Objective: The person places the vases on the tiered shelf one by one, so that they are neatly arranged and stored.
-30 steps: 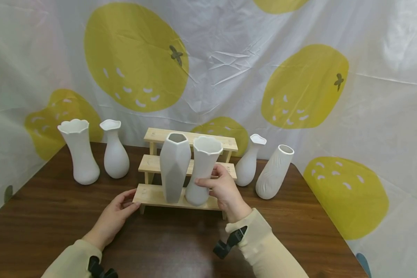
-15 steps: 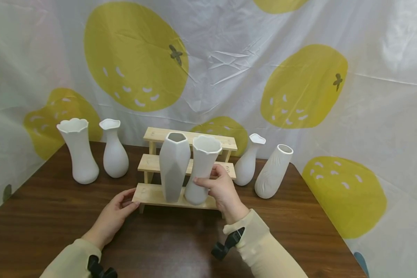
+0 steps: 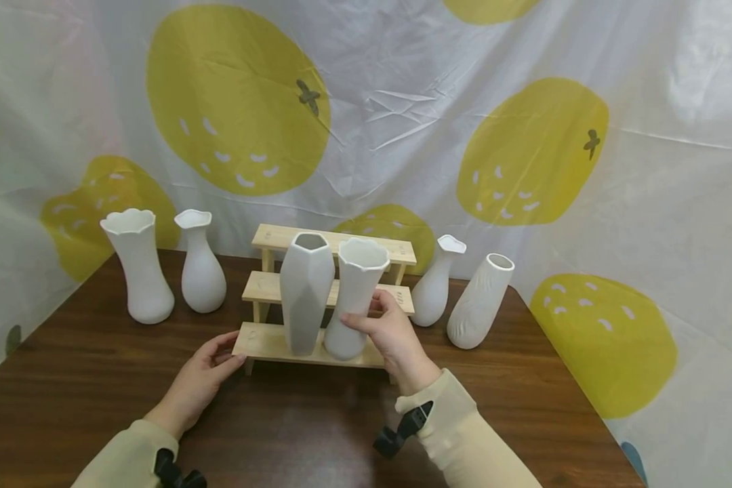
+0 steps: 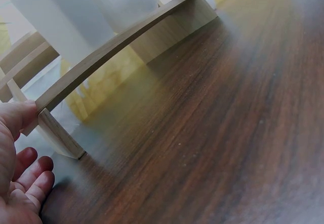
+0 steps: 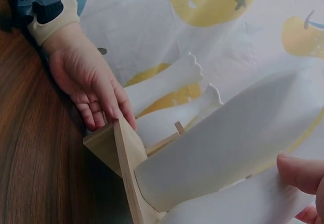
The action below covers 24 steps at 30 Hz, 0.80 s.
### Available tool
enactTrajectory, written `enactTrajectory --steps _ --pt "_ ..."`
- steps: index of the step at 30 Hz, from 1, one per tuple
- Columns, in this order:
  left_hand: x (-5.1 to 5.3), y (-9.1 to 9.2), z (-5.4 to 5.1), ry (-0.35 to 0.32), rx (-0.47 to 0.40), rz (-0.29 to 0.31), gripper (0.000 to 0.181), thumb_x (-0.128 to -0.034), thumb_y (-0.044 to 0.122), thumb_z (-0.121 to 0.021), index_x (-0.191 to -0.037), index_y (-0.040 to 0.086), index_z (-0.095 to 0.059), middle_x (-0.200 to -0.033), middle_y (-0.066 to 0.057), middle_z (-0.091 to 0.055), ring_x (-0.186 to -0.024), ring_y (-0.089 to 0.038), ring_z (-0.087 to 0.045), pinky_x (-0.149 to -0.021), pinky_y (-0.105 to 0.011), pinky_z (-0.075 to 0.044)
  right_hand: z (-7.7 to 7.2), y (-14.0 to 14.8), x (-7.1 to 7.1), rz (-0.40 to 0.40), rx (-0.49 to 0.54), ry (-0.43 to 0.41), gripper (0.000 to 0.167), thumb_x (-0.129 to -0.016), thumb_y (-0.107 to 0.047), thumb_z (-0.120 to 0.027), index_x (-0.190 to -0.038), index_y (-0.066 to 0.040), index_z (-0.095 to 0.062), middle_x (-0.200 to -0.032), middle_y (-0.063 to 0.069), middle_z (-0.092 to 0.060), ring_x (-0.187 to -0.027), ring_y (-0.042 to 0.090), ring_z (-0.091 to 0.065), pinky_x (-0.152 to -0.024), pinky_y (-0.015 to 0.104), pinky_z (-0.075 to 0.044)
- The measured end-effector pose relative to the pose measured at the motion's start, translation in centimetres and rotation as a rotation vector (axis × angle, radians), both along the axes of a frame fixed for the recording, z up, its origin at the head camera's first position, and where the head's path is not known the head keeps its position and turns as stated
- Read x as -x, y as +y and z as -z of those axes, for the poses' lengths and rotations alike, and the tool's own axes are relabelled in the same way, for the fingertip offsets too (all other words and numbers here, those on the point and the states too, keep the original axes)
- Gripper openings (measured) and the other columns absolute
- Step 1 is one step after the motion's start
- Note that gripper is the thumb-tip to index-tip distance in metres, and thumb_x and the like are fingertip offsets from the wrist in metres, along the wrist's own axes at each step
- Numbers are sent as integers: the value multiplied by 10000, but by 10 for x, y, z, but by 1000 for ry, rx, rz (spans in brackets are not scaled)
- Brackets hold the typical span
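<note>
Here's my right hand [image 3: 396,339], partly closed around the lower body of the fluted vase [image 3: 356,295], thumb across its near face, fingers on its right side and partly hidden behind it. The vase sits directly in that grip, just left of my palm, its scalloped rim rising above my thumb. Its base is at the lowest step of the wooden stand [image 3: 257,342]; whether the step takes its full weight, I can't tell. Just left of it, on that same step, stands the faceted vase [image 3: 308,295].

And over to my left hand [image 3: 201,376]: thumb and forefinger pinch the left end of that lowest step, the other fingers loosely bent below, well apart from the fluted vase. Behind my hands on the counter [image 3: 305,434], two white vases [image 3: 139,271] stand left of the stand, two more vases [image 3: 480,305] to its right.
</note>
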<state>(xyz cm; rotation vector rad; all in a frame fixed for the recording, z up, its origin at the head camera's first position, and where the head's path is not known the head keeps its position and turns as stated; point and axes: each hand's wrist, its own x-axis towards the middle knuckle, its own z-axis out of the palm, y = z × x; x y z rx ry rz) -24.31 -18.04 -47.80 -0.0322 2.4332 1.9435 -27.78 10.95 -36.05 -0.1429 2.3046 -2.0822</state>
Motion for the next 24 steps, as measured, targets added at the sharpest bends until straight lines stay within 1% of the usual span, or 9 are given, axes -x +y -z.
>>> enactTrajectory --steps 5,9,12,17,20,24 --pt "0 1 -1 -8 0 -3 687 -944 396 -607 -1475 62 -326 -1471 -183 -365 -1253 -302 -441 -985 -389 -407 -1 7 -2 -35 -8 -2 542 -773 -11 -763 -1261 -31 -528 -1180 147 -553 -1098 287 -534 -945 426 -417" --pt "-1 1 -2 -10 1 -6 687 -943 397 -608 -1473 60 -328 -1473 -183 -361 -1255 -306 -441 -993 -408 -400 -1 15 -3 -57 -20 -6 574 -779 -4 -755 -1295 -34 -505 -1218 168 -531 -1121 306 -525 -959 437 -413" --pt "-1 1 -2 -3 -1 -7 684 -944 394 -607 -1470 55 -331 -1469 -187 -367 -1253 -305 -446 -985 -386 -409 -2 21 -5 -43 -47 -9 591 -786 -36 -761 -1312 -36 -492 -1252 179 -513 -1160 320 -494 -974 448 -393" --pt "-1 0 -1 16 -3 -7 670 -948 380 -606 -1466 51 -338 -1467 -189 -374 -1245 -301 -459 -945 -306 -429 -3 32 -5 -8 -83 -9 595 -800 -49 -747 -1331 -22 -481 -1270 205 -487 -1189 355 -451 -970 469 -364" --pt "-1 0 0 26 -2 -5 670 -947 381 -607 -1464 49 -340 -1468 -190 -375 -1241 -301 -464 -929 -282 -433 -2 38 -4 0 -83 -9 573 -808 -23 -721 -1328 -4 -481 -1256 221 -490 -1183 372 -450 -948 448 -373" --pt "0 0 1 32 -9 -4 668 -946 378 -609 -1461 47 -343 -1466 -190 -380 -1238 -301 -467 -927 -276 -434 0 45 -5 10 -63 1 530 -815 13 -695 -1300 37 -486 -1219 220 -501 -1163 377 -460 -922 390 -398"
